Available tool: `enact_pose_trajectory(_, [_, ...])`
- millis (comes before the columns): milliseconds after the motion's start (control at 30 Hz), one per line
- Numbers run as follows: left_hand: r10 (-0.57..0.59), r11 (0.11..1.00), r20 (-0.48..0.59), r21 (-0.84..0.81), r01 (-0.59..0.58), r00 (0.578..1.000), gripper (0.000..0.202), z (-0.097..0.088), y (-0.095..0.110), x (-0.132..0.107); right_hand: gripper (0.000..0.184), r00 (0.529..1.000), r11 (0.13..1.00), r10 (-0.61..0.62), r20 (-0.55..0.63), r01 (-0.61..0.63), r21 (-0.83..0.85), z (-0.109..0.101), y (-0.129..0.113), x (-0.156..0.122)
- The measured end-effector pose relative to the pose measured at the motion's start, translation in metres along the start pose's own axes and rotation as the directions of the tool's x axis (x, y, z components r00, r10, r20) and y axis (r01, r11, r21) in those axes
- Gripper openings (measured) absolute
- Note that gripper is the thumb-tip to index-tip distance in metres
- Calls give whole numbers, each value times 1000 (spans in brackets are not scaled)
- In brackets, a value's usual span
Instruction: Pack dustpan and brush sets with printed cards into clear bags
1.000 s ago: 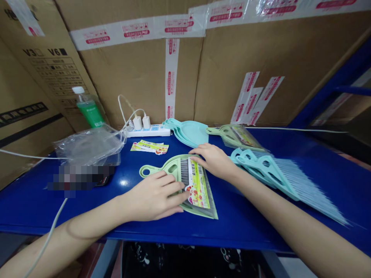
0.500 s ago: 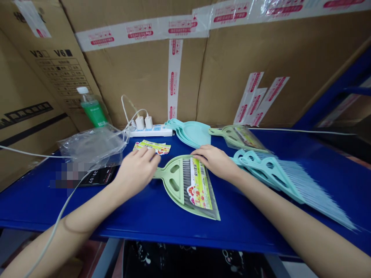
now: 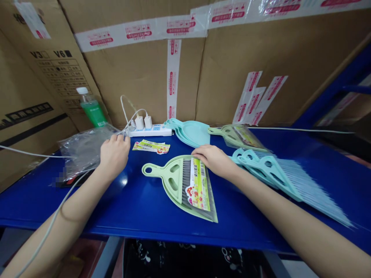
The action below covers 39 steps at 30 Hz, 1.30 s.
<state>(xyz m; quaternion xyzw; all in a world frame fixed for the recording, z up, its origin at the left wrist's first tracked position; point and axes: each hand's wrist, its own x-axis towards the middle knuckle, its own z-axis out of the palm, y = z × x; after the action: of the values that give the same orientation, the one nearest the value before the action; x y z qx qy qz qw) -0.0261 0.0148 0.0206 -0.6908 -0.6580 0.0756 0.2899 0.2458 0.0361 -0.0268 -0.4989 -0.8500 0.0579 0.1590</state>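
A light green dustpan [image 3: 174, 204] lies flat with a grey-bristled hand brush [image 3: 186, 173] nested on it. Across the bristles sits a yellow printed label card [image 3: 199, 189]. My right hand [image 3: 213, 159] pinches the set at its far edge, by the top of the card. My left hand [image 3: 115, 154] is at the right edge of the clear plastic bags [image 3: 81, 148], fingers curled down and fingertips hidden. More yellow label cards [image 3: 152, 146] lie between the hands, further back.
Behind are stacked light blue dustpans [image 3: 194, 131] and a bagged green set [image 3: 236, 137]. Light blue brushes [image 3: 269, 172] lie at right. A power strip [image 3: 153, 130], a green-liquid bottle [image 3: 95, 110] and a partly covered phone [image 3: 77, 179] are at left. Large cartons [image 3: 246, 50] wall the back.
My left hand has left the green handle and moved left to the plastic bags, uncovering the handle's ring. My right hand stays at the dustpan's far edge.
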Motion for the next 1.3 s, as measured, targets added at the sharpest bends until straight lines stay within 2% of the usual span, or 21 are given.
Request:
enact_pose_trajectory(167, [-22, 999, 118, -21, 24, 993, 34, -1, -3, 5, 29, 999, 999, 29, 40, -30, 24, 0, -3, -1])
enact_pose_trajectory(300, [-21, 1000, 164, -19, 24, 986, 36, -6, -5, 7, 30, 996, 998, 62, 66, -63, 7, -2, -6, -1])
enact_pose_trajectory(533, [-5, 1000, 162, -26, 9, 987, 37, -11, -5, 7, 27, 991, 995, 84, 102, -78, -63, -6, -9, -1])
enact_pose_trajectory(700, [154, 985, 86, -90, -147, 984, 35, -10, 0, 3, 24, 992, 995, 77, 98, -70, -77, -7, -6, -2])
enact_pose_trajectory(900, [378, 902, 7, -227, -367, 926, 32, -5, 9, -3, 26, 993, 997, 35, 115, -27, -74, -7, 1, -4])
enact_pose_trajectory(1033, [503, 824, -22, -292, -486, 864, 27, -5, 11, -8, 30, 993, 994, 10, 117, 2, -107, -9, -1, -5])
enact_pose_trajectory(1300, [604, 698, -57, -444, -562, 795, 26, -3, 1, -8, 25, 992, 988, 37, 123, -18, -153, -11, -4, -4])
